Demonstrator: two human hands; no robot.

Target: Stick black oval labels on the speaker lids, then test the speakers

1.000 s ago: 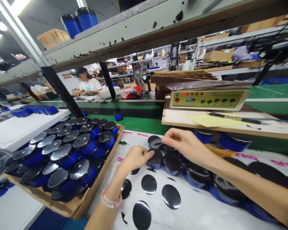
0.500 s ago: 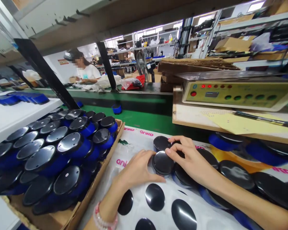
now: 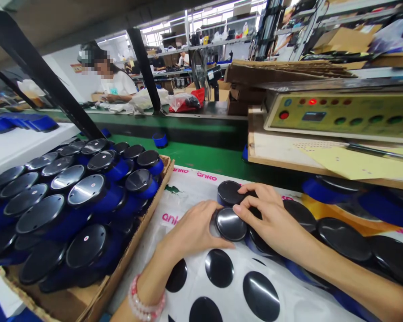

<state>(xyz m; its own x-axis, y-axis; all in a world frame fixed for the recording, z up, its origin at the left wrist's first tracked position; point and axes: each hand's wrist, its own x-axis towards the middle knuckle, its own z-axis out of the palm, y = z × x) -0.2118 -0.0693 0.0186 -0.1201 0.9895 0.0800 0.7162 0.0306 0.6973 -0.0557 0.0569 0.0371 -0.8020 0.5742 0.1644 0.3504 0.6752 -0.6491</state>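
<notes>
My left hand (image 3: 193, 228) curves around the side of a round black-topped case (image 3: 231, 225), thumb at the near edge and fingers at the far side. The thumb and forefinger of my right hand (image 3: 267, 208) press together at the upper right rim of the same case. Just behind it another black-topped case (image 3: 229, 192) touches my right fingertips. Nearer me lies a white sheet (image 3: 237, 273) carrying several shiny black discs (image 3: 219, 267). More black-topped cases (image 3: 344, 237) stand in a row under my right forearm. Their lower sides look blue.
A cardboard tray (image 3: 151, 219) at left holds many blue cases with black tops. On a wooden shelf (image 3: 255, 156) at right sit a panel box with lights (image 3: 336, 116), a yellow paper and a pen. Behind, a person (image 3: 116, 85) works across the green bench (image 3: 195, 152).
The view has shifted, so the tray sits further left and the panel box further right and higher. Both hands stay on the same case. Fewer red panel lights glow.
</notes>
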